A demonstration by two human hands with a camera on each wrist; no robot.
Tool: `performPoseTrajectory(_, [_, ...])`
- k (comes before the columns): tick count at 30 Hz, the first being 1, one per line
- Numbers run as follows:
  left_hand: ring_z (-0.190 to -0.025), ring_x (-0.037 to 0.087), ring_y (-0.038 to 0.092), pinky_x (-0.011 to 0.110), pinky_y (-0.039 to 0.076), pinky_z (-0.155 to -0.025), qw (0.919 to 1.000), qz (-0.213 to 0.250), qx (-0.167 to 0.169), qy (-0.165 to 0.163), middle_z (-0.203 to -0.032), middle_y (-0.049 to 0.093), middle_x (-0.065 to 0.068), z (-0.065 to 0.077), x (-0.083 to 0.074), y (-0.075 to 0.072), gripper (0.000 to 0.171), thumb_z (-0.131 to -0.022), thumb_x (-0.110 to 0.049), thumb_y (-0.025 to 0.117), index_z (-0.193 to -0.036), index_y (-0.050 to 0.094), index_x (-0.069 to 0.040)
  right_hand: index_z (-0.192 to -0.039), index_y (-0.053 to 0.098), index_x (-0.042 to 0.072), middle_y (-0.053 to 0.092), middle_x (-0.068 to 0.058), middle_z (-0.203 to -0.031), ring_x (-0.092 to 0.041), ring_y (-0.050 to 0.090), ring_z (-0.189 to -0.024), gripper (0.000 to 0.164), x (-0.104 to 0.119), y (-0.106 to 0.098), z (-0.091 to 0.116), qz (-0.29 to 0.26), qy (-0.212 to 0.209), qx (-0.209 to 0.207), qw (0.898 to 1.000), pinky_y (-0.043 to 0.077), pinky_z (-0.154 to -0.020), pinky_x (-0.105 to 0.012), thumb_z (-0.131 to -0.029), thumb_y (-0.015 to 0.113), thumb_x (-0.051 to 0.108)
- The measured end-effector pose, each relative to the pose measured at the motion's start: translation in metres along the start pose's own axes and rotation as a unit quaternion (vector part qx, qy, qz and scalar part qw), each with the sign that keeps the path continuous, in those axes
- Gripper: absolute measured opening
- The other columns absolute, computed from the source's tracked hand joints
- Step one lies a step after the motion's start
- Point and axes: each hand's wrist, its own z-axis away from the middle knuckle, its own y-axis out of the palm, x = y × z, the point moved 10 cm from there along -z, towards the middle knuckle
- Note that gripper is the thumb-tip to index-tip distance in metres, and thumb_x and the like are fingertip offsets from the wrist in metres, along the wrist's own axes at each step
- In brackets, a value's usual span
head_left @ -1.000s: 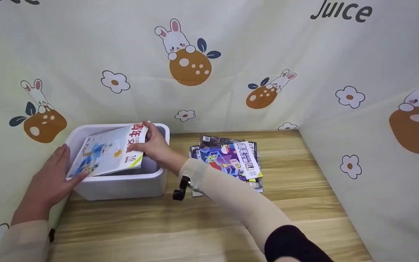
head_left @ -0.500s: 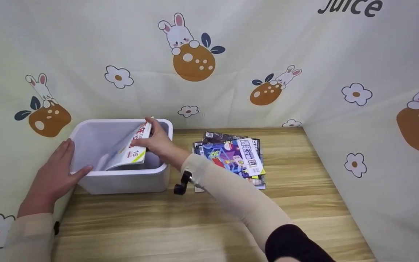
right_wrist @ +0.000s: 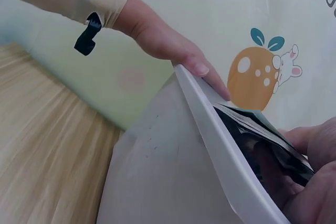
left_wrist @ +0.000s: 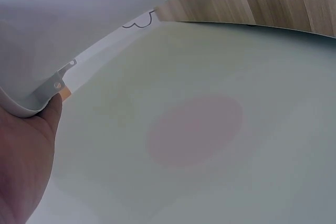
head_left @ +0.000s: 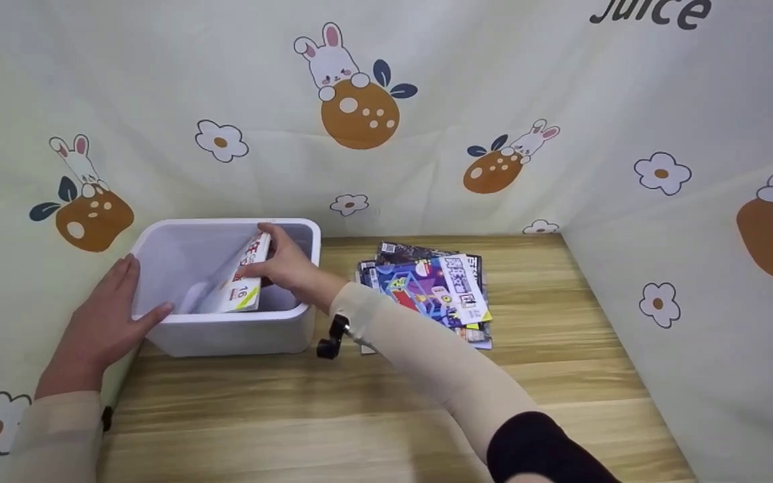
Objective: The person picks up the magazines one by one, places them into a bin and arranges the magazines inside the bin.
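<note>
My right hand (head_left: 287, 265) pinches a magazine (head_left: 244, 285) with a white cover edge, red lettering and the number 16, thumb on the cover and fingers behind. The magazine stands steeply tilted inside the white plastic bin (head_left: 225, 329), its lower part hidden by the bin's front wall. From the right wrist, the dark back and page edges of the magazine (right_wrist: 262, 135) show just inside the rim. My left hand (head_left: 101, 318) rests at the bin's left front corner, fingers straight along the outside and thumb over the rim.
Right of the bin, several magazines (head_left: 420, 288) lie in a loose stack, a purple-blue one on top. The wood-grain table (head_left: 359, 416) meets a printed cloth backdrop (head_left: 427, 121) behind and on both sides.
My right hand has tipped the magazine from lying slanted across the bin's top to a steep stand and lowered it inside. My left hand stays at the bin's corner.
</note>
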Motion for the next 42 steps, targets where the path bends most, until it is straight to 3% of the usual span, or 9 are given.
performPoseTrajectory(5, [-0.166,0.055,0.008,0.087,0.019,-0.119,1.0000,-0.002,0.001,0.004,-0.180,0.006,0.033,-0.001,-0.001,0.001,0.116,-0.103,-0.069,0.060,-0.175,0.003,0.002,-0.166,0.044,0.012,0.070,-0.024,-0.113,-0.020,0.069,-0.068,0.092,-0.002,-0.003,0.000,0.011,0.008,-0.008,1.000,0.060,-0.055,-0.028,-0.088,0.088,-0.007])
performPoseTrajectory(11, [-0.166,0.055,0.006,0.086,0.016,-0.121,1.0000,0.005,0.001,-0.001,-0.181,0.004,0.032,-0.001,-0.001,0.001,0.116,-0.103,-0.069,0.060,-0.175,0.003,0.001,-0.156,0.059,0.016,0.064,-0.003,-0.096,-0.015,0.062,-0.072,0.075,0.002,-0.015,0.001,0.036,-0.005,-0.053,0.998,0.051,-0.057,-0.024,-0.089,0.091,0.003])
performPoseTrajectory(17, [-0.166,0.056,0.007,0.087,0.017,-0.119,1.0000,0.005,0.002,-0.007,-0.181,0.004,0.032,-0.001,-0.003,0.003,0.117,-0.103,-0.070,0.061,-0.175,0.002,0.000,-0.131,0.069,0.023,0.057,0.001,-0.096,-0.010,0.051,-0.065,0.048,0.005,-0.025,0.007,-0.044,-0.012,-0.036,0.998,0.044,-0.053,-0.021,-0.092,0.088,0.003])
performPoseTrajectory(20, [-0.166,0.055,0.007,0.086,0.018,-0.120,1.0000,0.003,0.003,-0.006,-0.181,0.005,0.032,-0.001,-0.003,0.003,0.117,-0.103,-0.070,0.060,-0.175,0.002,0.001,-0.130,0.070,0.014,0.060,0.001,-0.096,-0.009,0.050,-0.063,0.039,0.012,-0.035,0.014,-0.061,-0.031,-0.010,0.998,0.042,-0.052,-0.022,-0.096,0.085,0.003])
performPoseTrajectory(23, [-0.166,0.055,0.007,0.085,0.017,-0.121,1.0000,0.004,0.003,-0.005,-0.181,0.005,0.032,-0.002,-0.004,0.002,0.116,-0.104,-0.070,0.059,-0.175,0.002,0.002,-0.130,0.069,0.006,0.065,0.001,-0.093,-0.009,0.051,-0.064,0.035,0.021,-0.054,0.025,-0.023,-0.062,0.005,0.998,0.043,-0.051,-0.022,-0.098,0.082,0.004])
performPoseTrajectory(26, [-0.166,0.055,0.006,0.085,0.016,-0.121,1.0000,0.004,0.004,-0.006,-0.181,0.004,0.032,-0.002,-0.004,0.001,0.116,-0.104,-0.070,0.059,-0.175,0.002,0.002,-0.129,0.068,0.002,0.065,0.001,-0.092,-0.009,0.053,-0.068,0.036,0.023,-0.087,0.038,0.067,-0.109,0.012,0.992,0.046,-0.053,-0.021,-0.097,0.083,0.005])
performPoseTrajectory(32, [-0.166,0.055,0.005,0.085,0.015,-0.121,1.0000,0.000,0.004,-0.007,-0.181,0.003,0.032,-0.002,-0.004,0.000,0.117,-0.104,-0.070,0.060,-0.175,0.001,0.001,-0.139,0.063,0.003,0.065,-0.007,-0.109,-0.021,0.064,-0.096,0.049,-0.002,-0.185,0.066,0.292,-0.143,0.001,0.946,0.057,-0.083,-0.031,-0.099,0.085,0.020])
performPoseTrajectory(39, [-0.166,0.056,0.005,0.086,0.015,-0.120,0.9999,0.002,0.006,-0.012,-0.181,0.002,0.032,-0.001,0.000,0.002,0.117,-0.103,-0.070,0.060,-0.175,0.000,-0.001,-0.167,0.044,0.012,0.047,-0.026,-0.157,-0.046,0.055,-0.139,0.090,-0.037,-0.313,0.093,0.496,-0.034,-0.046,0.866,0.051,-0.115,-0.062,-0.095,0.089,0.043])
performPoseTrajectory(42, [-0.166,0.055,0.005,0.086,0.015,-0.120,0.9999,0.005,0.004,-0.013,-0.182,0.001,0.030,-0.001,0.003,0.001,0.117,-0.103,-0.070,0.061,-0.176,0.000,-0.002,-0.172,0.038,0.020,0.040,-0.031,-0.162,-0.051,0.048,-0.145,0.100,-0.050,-0.352,0.104,0.526,0.020,-0.069,0.847,0.045,-0.118,-0.070,-0.092,0.091,0.049])
